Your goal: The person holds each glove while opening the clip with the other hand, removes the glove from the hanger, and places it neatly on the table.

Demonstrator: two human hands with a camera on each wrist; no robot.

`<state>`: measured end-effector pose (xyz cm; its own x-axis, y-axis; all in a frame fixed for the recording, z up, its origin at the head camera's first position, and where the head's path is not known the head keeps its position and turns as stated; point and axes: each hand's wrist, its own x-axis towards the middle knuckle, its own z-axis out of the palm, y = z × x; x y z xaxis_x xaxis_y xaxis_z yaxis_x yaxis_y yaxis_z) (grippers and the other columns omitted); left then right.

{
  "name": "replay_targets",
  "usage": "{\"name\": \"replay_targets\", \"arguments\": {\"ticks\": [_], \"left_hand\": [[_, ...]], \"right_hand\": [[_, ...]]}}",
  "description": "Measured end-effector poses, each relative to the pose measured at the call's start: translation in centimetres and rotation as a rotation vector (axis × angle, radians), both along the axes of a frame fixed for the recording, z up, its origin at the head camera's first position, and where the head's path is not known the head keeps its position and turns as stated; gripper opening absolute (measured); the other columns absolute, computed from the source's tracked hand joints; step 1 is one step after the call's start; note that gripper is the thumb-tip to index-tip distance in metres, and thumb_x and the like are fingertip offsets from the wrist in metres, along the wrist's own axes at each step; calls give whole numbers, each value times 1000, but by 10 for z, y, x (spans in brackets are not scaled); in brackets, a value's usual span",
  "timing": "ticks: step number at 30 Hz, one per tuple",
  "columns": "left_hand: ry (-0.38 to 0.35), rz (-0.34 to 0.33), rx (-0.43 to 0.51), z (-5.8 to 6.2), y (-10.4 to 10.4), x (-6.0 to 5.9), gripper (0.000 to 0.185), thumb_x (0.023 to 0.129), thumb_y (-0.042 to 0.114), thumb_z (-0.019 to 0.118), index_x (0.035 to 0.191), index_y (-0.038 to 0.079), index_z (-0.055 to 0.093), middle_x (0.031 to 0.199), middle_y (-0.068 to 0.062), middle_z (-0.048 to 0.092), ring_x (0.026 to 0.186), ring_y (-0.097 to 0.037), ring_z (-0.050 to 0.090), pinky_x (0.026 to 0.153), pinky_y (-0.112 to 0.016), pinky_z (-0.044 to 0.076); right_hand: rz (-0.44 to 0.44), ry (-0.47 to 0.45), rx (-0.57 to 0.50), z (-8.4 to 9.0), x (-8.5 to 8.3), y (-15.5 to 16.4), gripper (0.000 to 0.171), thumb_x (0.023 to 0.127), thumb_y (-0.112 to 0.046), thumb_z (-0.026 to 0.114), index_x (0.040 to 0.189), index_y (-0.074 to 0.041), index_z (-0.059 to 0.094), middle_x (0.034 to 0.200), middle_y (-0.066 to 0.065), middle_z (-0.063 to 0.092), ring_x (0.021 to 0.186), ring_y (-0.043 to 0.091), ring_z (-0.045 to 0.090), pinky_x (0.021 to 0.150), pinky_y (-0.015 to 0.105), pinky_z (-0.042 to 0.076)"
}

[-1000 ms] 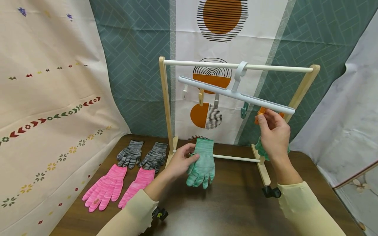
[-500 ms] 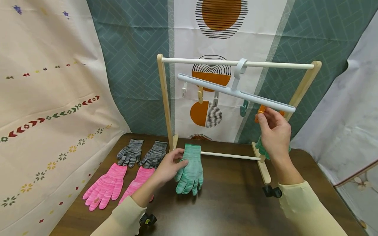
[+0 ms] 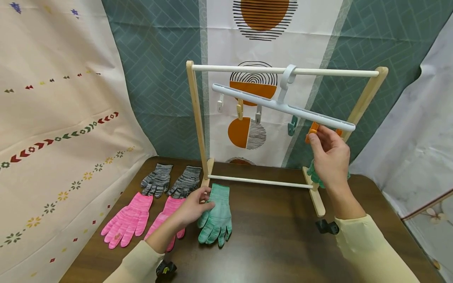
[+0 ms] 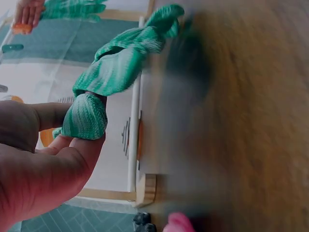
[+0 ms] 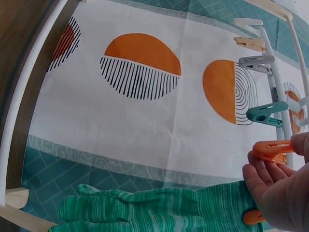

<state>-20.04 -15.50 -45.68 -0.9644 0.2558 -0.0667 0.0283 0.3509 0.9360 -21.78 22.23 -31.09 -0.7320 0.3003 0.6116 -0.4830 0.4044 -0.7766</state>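
In the head view my left hand [image 3: 191, 206] holds a green knit glove [image 3: 216, 216] by its side near the cuff, fingers of the glove pointing down above the table. The left wrist view has thumb and fingers pinching its bunched fabric [image 4: 86, 117]. My right hand [image 3: 330, 157] pinches an orange clothespin [image 5: 271, 147] under the low right end of a tilted pale-blue hanger [image 3: 255, 101]. A second green glove [image 5: 159, 208] hangs by its cuff from another orange clothespin [image 5: 252, 217] beside that hand; in the head view the hand mostly hides it.
The hanger hooks over the top rod [image 3: 244, 69] of a wooden-ended rack. White [image 3: 220, 103], yellow [image 3: 240, 110], grey [image 3: 258, 114] and teal [image 3: 292, 126] clothespins hang along it. Pink gloves [image 3: 129, 222] and grey gloves [image 3: 157, 181] lie on the table [image 3: 269, 243] at left.
My left hand has moved left and toward me with the green glove, away from the rack's middle. My right hand stays at the orange clothespin. The head view has tilted slightly down.
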Motion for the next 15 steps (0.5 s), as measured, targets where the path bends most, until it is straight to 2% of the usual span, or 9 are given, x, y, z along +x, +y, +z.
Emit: {"name": "replay_targets", "arguments": {"ticks": [4, 7, 15], "left_hand": [[-23, -13, -34, -5, -5, 0, 47, 101, 9, 72, 144, 1, 55, 126, -15, 63, 128, -37, 56, 101, -55, 48], [-8, -23, -62, -9, -7, 1, 47, 100, 8, 72, 143, 0, 55, 126, -17, 63, 129, -39, 56, 102, -58, 48], [36, 2, -164, -20, -10, 2, 40, 96, 0, 73, 133, -2, 58, 104, -11, 64, 100, -27, 61, 89, -49, 50]], "right_hand": [[6, -1, 4, 1, 1, 0, 40, 105, -17, 69, 141, -1, 66, 125, 16, 73, 102, 4, 70, 93, 18, 54], [1, 1, 13, 0, 2, 1, 39, 105, -16, 69, 141, -1, 65, 127, 18, 72, 102, 2, 70, 92, 18, 54], [-22, -2, 70, -4, 4, 4, 39, 105, -17, 69, 142, -4, 66, 131, 16, 72, 105, 1, 70, 95, 19, 54]]}}
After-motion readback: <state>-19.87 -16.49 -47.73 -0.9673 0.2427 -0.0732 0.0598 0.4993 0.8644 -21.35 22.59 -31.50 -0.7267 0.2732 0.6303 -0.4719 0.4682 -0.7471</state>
